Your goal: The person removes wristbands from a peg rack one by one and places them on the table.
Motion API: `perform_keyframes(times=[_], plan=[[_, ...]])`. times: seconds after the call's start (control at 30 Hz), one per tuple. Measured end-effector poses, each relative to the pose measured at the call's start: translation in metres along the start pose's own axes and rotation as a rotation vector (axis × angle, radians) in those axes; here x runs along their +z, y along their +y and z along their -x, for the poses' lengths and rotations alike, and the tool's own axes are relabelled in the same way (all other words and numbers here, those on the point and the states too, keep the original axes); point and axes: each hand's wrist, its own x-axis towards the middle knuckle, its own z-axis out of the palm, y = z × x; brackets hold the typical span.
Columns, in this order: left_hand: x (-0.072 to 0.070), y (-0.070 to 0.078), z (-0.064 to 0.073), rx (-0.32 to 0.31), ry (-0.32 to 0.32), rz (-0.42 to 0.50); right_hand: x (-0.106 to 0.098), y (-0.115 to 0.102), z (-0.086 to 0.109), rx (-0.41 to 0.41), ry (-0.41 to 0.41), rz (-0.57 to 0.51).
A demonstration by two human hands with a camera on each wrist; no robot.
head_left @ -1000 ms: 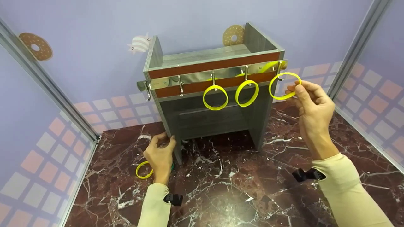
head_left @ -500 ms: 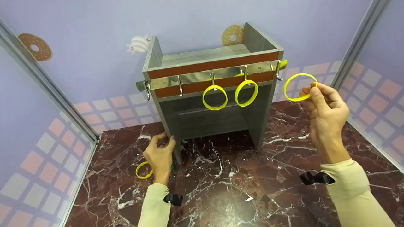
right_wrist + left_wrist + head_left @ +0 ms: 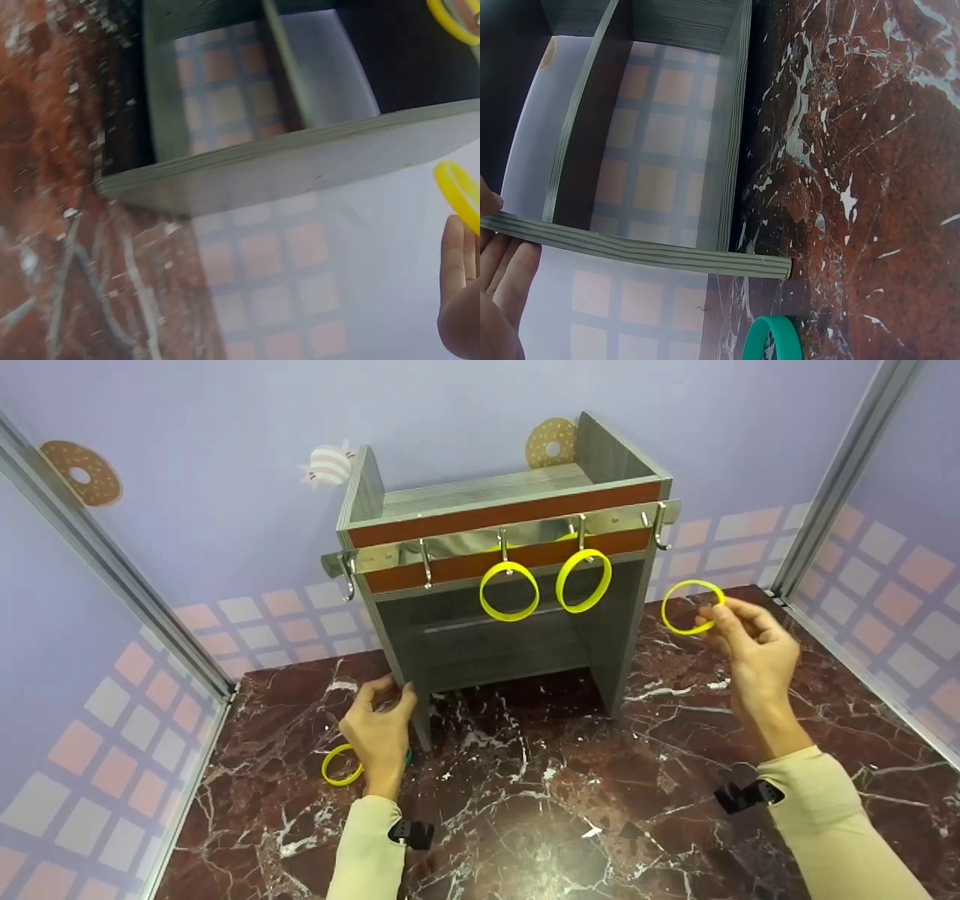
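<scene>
My right hand (image 3: 761, 656) pinches a yellow wristband (image 3: 691, 608) between thumb and fingers, to the right of the grey wooden shelf (image 3: 626, 637) and below its rightmost hook (image 3: 661, 526). In the right wrist view the same wristband (image 3: 459, 193) shows at the right edge. My left hand (image 3: 379, 727) grips the front edge of the shelf's left side panel (image 3: 645, 250), thumb on one face and fingers on the other. Two more yellow wristbands, one (image 3: 510, 592) and another (image 3: 583, 581), hang from neighbouring hooks on the metal rail (image 3: 465, 544).
On the marble table (image 3: 525, 832), left of my left hand, lies a yellow wristband (image 3: 343, 765). A green wristband (image 3: 774, 337) lies near the shelf's left foot, mostly hidden in the head view. Patterned walls (image 3: 247, 405) enclose the back and sides.
My right hand has drawn the yellow wristband away from the rightmost hook, first to the right, then down and slightly back left. The left hand stays on the panel.
</scene>
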Motion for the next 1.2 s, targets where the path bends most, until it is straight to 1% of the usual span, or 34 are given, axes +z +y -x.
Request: perform_keyframes(times=[0.23,0.47,0.63,0.77,1.03,1.13,1.2], plan=[[0.0,0.001,0.0,-0.002,-0.001,-0.003,-0.021,0.024,0.003,0.072,-0.021,0.157],[0.0,0.002,0.0,-0.011,-0.007,-0.016,-0.04,0.041,0.006,0.166,-0.045,0.277],[0.0,0.001,0.0,-0.003,-0.001,-0.006,-0.051,0.052,0.007,0.259,-0.088,0.355],[0.0,0.0,0.0,0.003,0.002,-0.001,-0.058,0.06,0.008,0.297,-0.123,0.426],[0.001,0.0,0.0,-0.017,-0.002,0.023,-0.068,0.07,0.012,0.324,-0.2,0.533],[0.001,0.0,0.0,-0.017,0.001,0.023,-0.071,0.072,0.014,0.348,-0.217,0.55],[0.0,0.0,0.0,-0.015,0.001,0.019,-0.073,0.074,0.015,0.371,-0.22,0.53]])
